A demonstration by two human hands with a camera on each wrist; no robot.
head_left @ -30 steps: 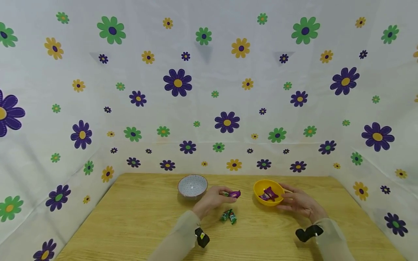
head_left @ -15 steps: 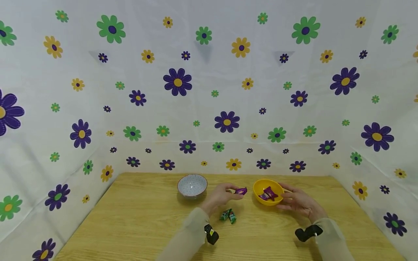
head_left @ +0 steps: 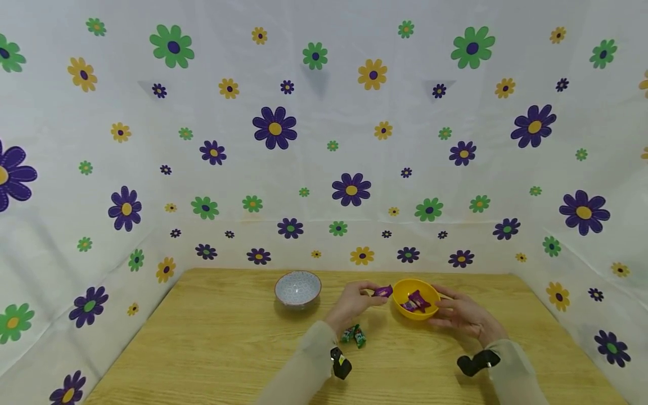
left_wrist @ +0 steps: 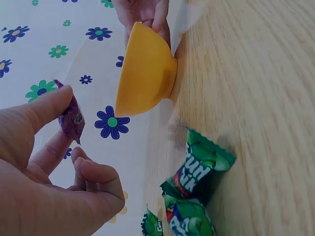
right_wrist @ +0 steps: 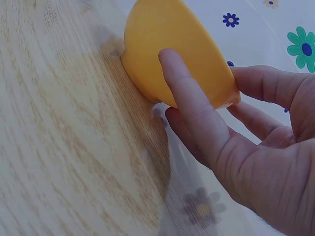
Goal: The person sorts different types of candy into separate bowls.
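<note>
Head view first: we see a small round grey patterned bowl (head_left: 298,288) on the far left, well apart from our fingers, standing on the light wooden table (head_left: 212,349). Next comes our left hand (head_left: 354,304). Its thumb and first fingers (left_wrist: 47,108) are pinched on a small purple wrapped candy (head_left: 383,291), and the other fingers are curled in under them. The candy sticks out past our fingertips, just beside the near rim of the round yellow plastic bowl (head_left: 416,298). From the left wrist view we see the candy (left_wrist: 72,118) up in the air, not touching the table.

Under our left hand, close to the wrist, lie green wrapped candies (head_left: 354,335) on the wood. We see them big in the left wrist view (left_wrist: 197,172), bunched together and touching each other.

Then comes the yellow bowl. It has more purple wrapped candies (head_left: 416,301) inside. It stands on the table, as the left wrist view shows (left_wrist: 147,73).

Last is our right hand (head_left: 463,315). Its fingers (right_wrist: 192,103) are spread a bit and curve round the outside wall of the yellow bowl (right_wrist: 167,54), holding it in place. The thumb lies on one side and the other fingers on the other side. A thin see-through sleeve (head_left: 511,371) covers that arm.
</note>
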